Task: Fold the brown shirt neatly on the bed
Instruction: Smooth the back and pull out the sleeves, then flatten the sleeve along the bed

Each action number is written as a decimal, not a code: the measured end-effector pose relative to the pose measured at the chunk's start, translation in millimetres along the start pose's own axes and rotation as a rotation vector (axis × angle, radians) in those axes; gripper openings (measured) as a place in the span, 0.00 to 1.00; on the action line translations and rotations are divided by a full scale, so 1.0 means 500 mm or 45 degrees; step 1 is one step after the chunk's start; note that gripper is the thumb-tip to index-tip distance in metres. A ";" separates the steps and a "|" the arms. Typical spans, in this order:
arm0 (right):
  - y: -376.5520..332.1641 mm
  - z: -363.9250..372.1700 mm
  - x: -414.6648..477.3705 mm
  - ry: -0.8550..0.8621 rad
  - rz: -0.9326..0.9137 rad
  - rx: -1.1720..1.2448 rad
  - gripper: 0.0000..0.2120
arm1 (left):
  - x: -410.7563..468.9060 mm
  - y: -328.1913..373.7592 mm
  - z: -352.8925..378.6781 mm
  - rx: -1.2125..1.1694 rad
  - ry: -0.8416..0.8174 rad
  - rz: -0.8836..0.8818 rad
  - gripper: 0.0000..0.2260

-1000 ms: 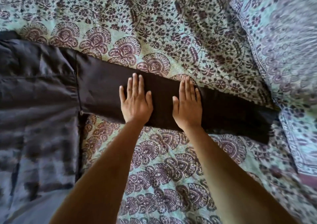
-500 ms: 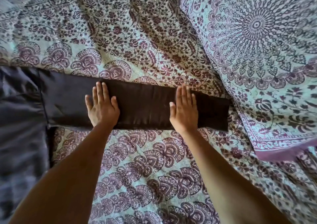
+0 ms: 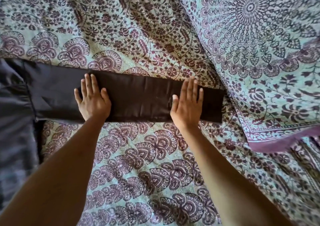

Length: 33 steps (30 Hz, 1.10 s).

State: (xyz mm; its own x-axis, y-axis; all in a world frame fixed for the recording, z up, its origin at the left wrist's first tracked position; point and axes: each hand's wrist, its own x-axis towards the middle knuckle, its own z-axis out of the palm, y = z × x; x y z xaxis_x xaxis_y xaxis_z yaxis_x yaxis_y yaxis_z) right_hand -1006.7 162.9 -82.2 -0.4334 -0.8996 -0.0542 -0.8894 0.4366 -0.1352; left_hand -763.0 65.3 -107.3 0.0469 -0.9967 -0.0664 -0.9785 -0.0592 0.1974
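The brown shirt (image 3: 140,96) lies on the bed, its long sleeve stretched flat from the left towards the right. The shirt's body (image 3: 13,122) fills the left edge of the view and runs out of frame. My left hand (image 3: 91,97) lies palm down on the sleeve's left part, fingers spread. Flat on the sleeve near its cuff end rests my right hand (image 3: 187,103). Neither hand grips the cloth.
The bed is covered by a teal and purple patterned spread (image 3: 138,156). A pillow (image 3: 259,44) in matching print lies at the upper right, its corner just beyond the sleeve's cuff.
My hands have slid apart along the sleeve, the left one leftward and the right one towards the cuff. The view has shifted right, so less of the shirt's body shows.
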 end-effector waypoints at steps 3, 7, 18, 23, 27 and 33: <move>-0.046 0.022 -0.009 -0.148 -0.296 0.041 0.31 | -0.003 -0.003 0.000 -0.004 0.005 -0.003 0.26; 0.023 0.028 -0.001 -0.105 -0.213 0.000 0.30 | -0.001 -0.006 0.002 -0.007 0.017 0.013 0.26; 0.048 -0.030 0.008 -0.282 -0.209 0.008 0.30 | 0.008 0.005 -0.070 0.095 -0.326 -0.002 0.27; -0.051 -0.142 -0.075 0.006 -0.359 0.446 0.29 | -0.131 0.011 -0.209 -0.176 -0.210 -0.030 0.23; -0.125 -0.252 -0.202 0.162 -0.490 0.734 0.23 | -0.303 -0.001 -0.362 -0.415 0.019 -0.051 0.29; -0.187 -0.404 -0.400 0.184 -0.714 0.805 0.22 | -0.514 -0.082 -0.556 -0.381 0.159 -0.194 0.32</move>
State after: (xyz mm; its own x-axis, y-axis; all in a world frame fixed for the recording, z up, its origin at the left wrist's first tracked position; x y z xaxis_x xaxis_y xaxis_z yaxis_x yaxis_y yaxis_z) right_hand -866.1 303.9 141.3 -0.0058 -0.9520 0.3061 -0.7483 -0.1989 -0.6328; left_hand -679.1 308.5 173.7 0.2304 -0.9731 -0.0006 -0.8572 -0.2033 0.4731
